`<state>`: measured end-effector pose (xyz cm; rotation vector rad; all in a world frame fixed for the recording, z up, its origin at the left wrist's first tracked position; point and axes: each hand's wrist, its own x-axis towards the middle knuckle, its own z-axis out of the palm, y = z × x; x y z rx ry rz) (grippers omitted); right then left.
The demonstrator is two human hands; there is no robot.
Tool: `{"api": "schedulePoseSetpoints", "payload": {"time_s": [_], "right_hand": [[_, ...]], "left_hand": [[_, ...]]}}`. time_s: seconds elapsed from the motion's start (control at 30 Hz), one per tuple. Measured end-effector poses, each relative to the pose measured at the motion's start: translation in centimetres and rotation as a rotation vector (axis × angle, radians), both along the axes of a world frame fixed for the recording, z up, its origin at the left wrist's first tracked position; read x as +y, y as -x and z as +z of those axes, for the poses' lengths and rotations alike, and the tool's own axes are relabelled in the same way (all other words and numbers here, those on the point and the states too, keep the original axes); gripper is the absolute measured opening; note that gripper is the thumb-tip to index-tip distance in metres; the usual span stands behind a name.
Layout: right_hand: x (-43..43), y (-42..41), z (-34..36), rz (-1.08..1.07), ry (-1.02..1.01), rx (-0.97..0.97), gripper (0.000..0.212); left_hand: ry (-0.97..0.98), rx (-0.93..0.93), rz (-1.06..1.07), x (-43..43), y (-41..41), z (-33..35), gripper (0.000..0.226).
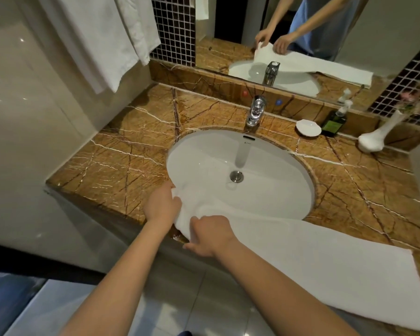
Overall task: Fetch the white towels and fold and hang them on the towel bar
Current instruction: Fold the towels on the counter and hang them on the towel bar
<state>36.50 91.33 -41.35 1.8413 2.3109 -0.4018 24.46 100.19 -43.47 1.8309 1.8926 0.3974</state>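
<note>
Marble surface [131, 151] bears a white towel [325, 263] along its front edge. Left hand [161, 204] and right hand [211, 235] grip its end.

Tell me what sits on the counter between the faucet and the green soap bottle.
A small white dish, close beside the bottle and clear of the faucet; head view.

1. Sunk into the brown veined bench [131, 154]: white oval basin [204, 154], metal drain [236, 177] at its middle.
2. Upright behind the basin: chrome faucet [256, 112], between a red dot [245, 93] and a blue dot [278, 102].
3. Right of the faucet, along the back edge: white soap dish [308, 127], dark green pump bottle [335, 122] just beside it, white vase [378, 134] further right.
4. Above: mirror [386, 32], flanked by dark mosaic tiles [174, 27].
</note>
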Motion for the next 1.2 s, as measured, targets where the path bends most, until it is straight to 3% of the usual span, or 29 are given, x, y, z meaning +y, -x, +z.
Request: {"api": "schedulePoseSetpoints", "payload": {"time_s": [0.13, 0.23, 0.43, 0.57, 0.63, 0.73, 0.87, 0.93, 1.03, 1.1, 1.2], "right_hand": [[1.3, 1.8, -0.2, -0.021, 0.05, -0.011, 0.042], [1.9, 2.8, -0.3, -0.022, 0.077, -0.024, 0.028], [2.5, 3.5, -0.8, -0.007, 0.12, -0.03, 0.024], [3.3, 3.9, -0.7, -0.02, 0.057, 0.02, 0.027], [3.2, 4.1, -1.0, -0.02, 0.056, 0.047, 0.03], [2.9, 4.3, -1.9, -0.021, 0.122, 0.048, 0.033], [3.4, 4.3, -2.2, -0.025, 0.144, 0.057, 0.035], [3.5, 4.3, -2.2, -0.017, 0.144, 0.058, 0.034], [3.8, 4.2, -2.1, -0.013, 0.148, 0.068, 0.029], [4.0, 4.1, -2.1, -0.004, 0.159, 0.099, 0.021], [4.4, 3.9, -1.8, -0.003, 0.213, 0.171, 0.018]], "left_hand": [[-0.219, 0.178, -0.024, -0.5, 1.1, 1.6, 0.027], [-0.166, 0.291, -0.033, -0.7, 2.9, 0.7, 0.034], [0.148, -0.057, 0.035, 1.3, 5.3, -1.4, 0.05], [-0.049, -0.131, -0.039, 3.1, 6.6, -1.6, 0.024], [-0.094, -0.212, 0.06, 3.8, 6.9, -1.2, 0.014], [0.174, -0.236, 0.199, 5.3, 7.3, -1.7, 0.026], [0.471, -0.197, 0.125, 6.5, 7.6, -1.4, 0.015], [0.669, -0.334, 0.098, 6.5, 6.5, -0.2, 0.028], [1.035, -0.437, -0.101, 6.9, 4.8, 1.0, 0.059], [1.041, -0.47, -0.106, 7.0, 3.9, 1.1, 0.058], [0.817, -0.206, -0.134, 7.5, 3.0, 1.2, 0.046]]}}
